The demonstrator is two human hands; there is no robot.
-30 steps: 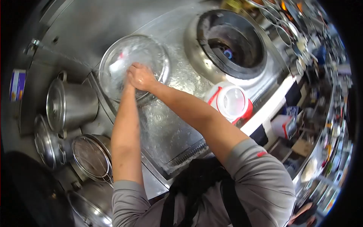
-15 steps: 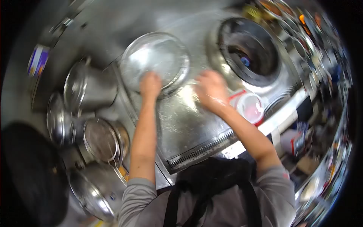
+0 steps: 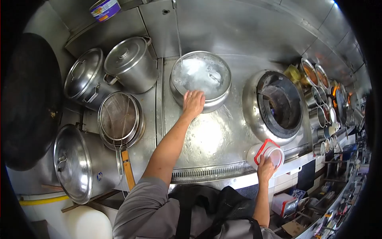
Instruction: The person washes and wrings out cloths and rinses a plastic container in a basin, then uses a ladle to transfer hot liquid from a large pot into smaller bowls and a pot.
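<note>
A round steel pot holds cloudy, frothy water at the back of the stove top. My left hand lies on its front rim, with the fingers hooked over the edge. Off to the right, my right hand grips a white plastic tub with a red handle, near the stove's front edge. Its fingers reach over the tub's round top, and part of their grip is hidden. Behind the tub stands the wok burner with a dark ring. A thin stream of water falls into the pot from above.
Lidded steel pots stand on the left, beside strainers with handles pointing toward me. A large dark wok fills the far left. Several metal containers line the right side. A slotted drain runs along the front.
My right hand has moved right and toward me, onto the plastic tub. My left hand stays at the pot's rim. The camera view has shifted, and water now runs into the pot.
</note>
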